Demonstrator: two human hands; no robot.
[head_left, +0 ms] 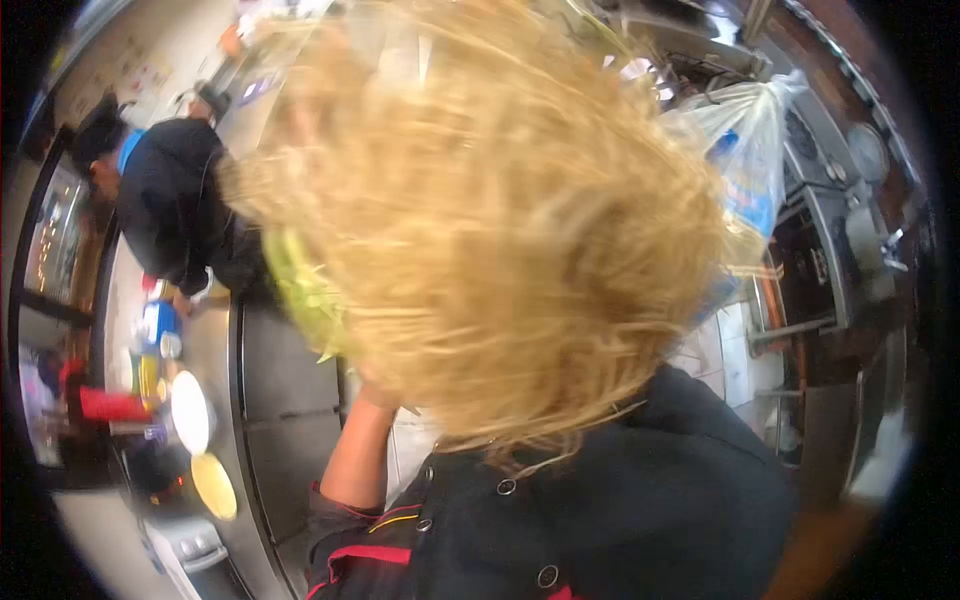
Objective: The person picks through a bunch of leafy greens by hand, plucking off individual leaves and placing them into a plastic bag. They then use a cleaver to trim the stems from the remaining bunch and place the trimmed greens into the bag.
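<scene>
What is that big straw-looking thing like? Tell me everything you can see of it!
The straw-like bundle is big, tan and blurry, with lots of thin, dry-looking strands. Loose ends poke out around its edges, and some dangle below it, in front of the dark jacket. It fills the middle of the picture. Green leaves show at its left edge. The person's left forearm reaches up to its lower edge; I can't make out the hand or how it's held.

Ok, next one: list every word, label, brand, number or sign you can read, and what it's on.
None can be read.
Blue-and-white package on the counter: too blurred.
Pale plastic bag: blue areas, no legible text.
Wall: coloured patches, too small and blurred.
Straw-like bundle: no lettering visible.
</scene>
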